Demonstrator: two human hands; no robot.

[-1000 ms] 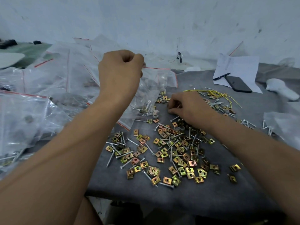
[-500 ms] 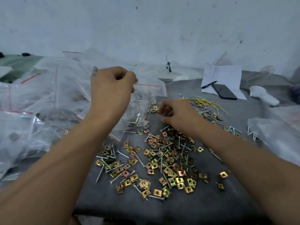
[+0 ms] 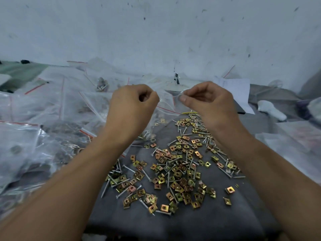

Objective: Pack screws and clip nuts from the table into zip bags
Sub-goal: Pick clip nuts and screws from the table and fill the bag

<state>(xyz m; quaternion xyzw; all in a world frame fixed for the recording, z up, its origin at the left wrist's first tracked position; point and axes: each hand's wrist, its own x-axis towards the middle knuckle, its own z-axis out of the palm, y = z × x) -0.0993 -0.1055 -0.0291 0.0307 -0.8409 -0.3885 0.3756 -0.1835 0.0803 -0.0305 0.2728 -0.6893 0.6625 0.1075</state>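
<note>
Both hands are raised above the far side of the table, holding a clear zip bag point(image 3: 167, 100) between them. My left hand point(image 3: 132, 105) pinches its left top edge with curled fingers. My right hand point(image 3: 206, 100) pinches the right top edge between thumb and fingers. Below them a heap of gold clip nuts point(image 3: 175, 173) mixed with silver screws point(image 3: 129, 187) is spread over the grey table cloth point(image 3: 191, 223). Whether the held bag holds anything I cannot tell.
Many clear zip bags point(image 3: 43, 119) with red seal lines, some filled, pile up on the left and at the back. A white paper point(image 3: 239, 91), a dark phone partly behind my right hand, a white object point(image 3: 271, 110) and more plastic point(image 3: 295, 140) lie at the right.
My right hand has left the heap of parts and risen to the bag's right edge. The left hand keeps its hold on the bag. The camera has tilted up.
</note>
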